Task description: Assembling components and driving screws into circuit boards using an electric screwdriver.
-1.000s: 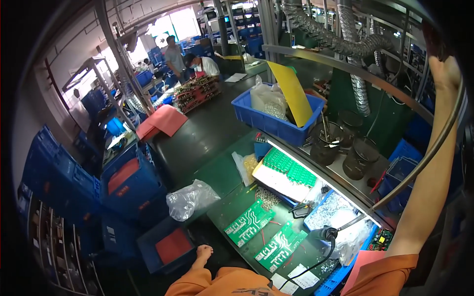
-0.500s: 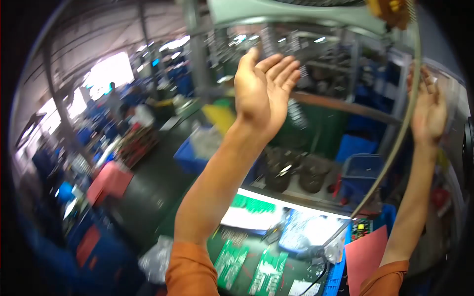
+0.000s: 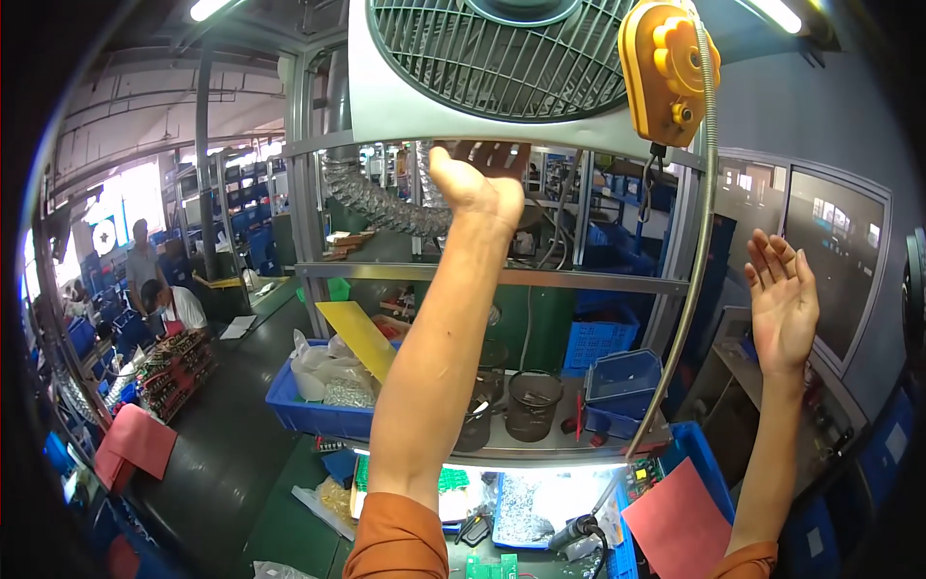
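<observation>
Standing behind the fingers of both hands, a metal frame is the largest thing about them. The white fan, the thing nearest the left hand, hangs directly over those fingers; they reach up to its lower edge in deep shadow, and I cannot tell whether they grasp it, touch it or only come close. A blue bin lies well below the left fingers and to their left, with bagged goods and a tilted yellow sheet in it. A pink sheet slants far below the right fingers, to their left. Between the two sets of fingers, and higher than both, hangs a yellow reel, near the fan's right corner. The right hand is raised, its fingers loosely spread, slightly curled and holding nothing. A dark pot stands below the left fingers, a little to their right. Farther under them lie a black corded tool and, smallest, part of a green board.
</observation>
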A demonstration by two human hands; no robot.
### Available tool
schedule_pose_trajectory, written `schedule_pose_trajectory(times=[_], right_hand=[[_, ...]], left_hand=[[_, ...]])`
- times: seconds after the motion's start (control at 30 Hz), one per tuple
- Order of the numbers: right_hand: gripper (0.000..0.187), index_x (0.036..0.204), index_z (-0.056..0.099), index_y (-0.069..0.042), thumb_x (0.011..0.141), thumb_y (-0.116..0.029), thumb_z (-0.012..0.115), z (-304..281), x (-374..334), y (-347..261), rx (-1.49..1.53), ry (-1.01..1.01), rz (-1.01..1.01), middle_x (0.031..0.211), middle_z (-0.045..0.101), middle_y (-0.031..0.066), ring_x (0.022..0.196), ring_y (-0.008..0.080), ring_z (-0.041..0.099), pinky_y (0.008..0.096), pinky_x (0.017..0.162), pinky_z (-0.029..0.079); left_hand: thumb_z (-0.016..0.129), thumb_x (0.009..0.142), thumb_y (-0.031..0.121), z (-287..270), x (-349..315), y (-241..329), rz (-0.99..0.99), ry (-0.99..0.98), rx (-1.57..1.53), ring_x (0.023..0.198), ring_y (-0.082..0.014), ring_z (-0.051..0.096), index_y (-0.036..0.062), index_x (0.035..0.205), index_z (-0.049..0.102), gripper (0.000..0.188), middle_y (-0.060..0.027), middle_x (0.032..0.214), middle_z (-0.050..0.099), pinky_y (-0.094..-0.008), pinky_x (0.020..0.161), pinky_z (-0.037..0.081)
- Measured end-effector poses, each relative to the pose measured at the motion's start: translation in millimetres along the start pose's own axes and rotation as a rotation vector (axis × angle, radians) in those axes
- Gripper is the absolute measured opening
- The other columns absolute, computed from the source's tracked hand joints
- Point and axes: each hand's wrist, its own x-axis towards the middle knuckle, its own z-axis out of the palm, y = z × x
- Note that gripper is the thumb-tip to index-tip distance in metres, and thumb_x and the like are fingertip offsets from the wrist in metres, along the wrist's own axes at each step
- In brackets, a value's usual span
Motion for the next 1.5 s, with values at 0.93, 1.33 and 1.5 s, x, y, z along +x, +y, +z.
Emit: schedule_pose_trajectory(times=[0.93, 1.33, 1.5], right_hand=[[0.037, 0.113, 0.049, -0.002, 0.094, -0.027, 0.030, 21, 16, 49, 0.022, -0.105, 0.158, 0.118, 0.050, 0.0133, 0.112, 0.0202, 0.044, 0.0310, 0.089, 0.036], [0.049, 0.131, 0.032, -0.007, 0.091, -0.036, 0.037, -10, 127, 75, 0.182, -0.718, -0.037, 0.135, 0.030, 0.0148, 0.121, 0.0271, 0.035, 0.0390, 0.104, 0.026], [0.049, 0.124, 0.037, -0.007, 0.089, -0.041, 0.040, -102, 179, 95, 0.170, -0.558, -0.059, 0.121, 0.037, 0.0135, 0.106, 0.0251, 0.040, 0.0378, 0.092, 0.032]], left_hand=[[0.051, 0.077, 0.047, -21, 22, 84, 0.155, -0.158, 0.148, 0.081, -0.0245, 0.051, 0.0071, 0.097, 0.050, 0.045, -0.0108, 0.092, 0.050, -0.0413, 0.071, 0.047], [0.044, 0.085, 0.046, -15, 43, 130, 0.046, -0.416, 0.725, 0.081, -0.0127, 0.058, 0.0165, 0.104, 0.056, 0.037, 0.0000, 0.089, 0.062, -0.0340, 0.067, 0.045], [0.046, 0.086, 0.040, 7, 51, 152, -0.011, -0.601, 0.841, 0.088, -0.0160, 0.059, 0.0076, 0.109, 0.053, 0.041, -0.0057, 0.098, 0.061, -0.0305, 0.077, 0.046]])
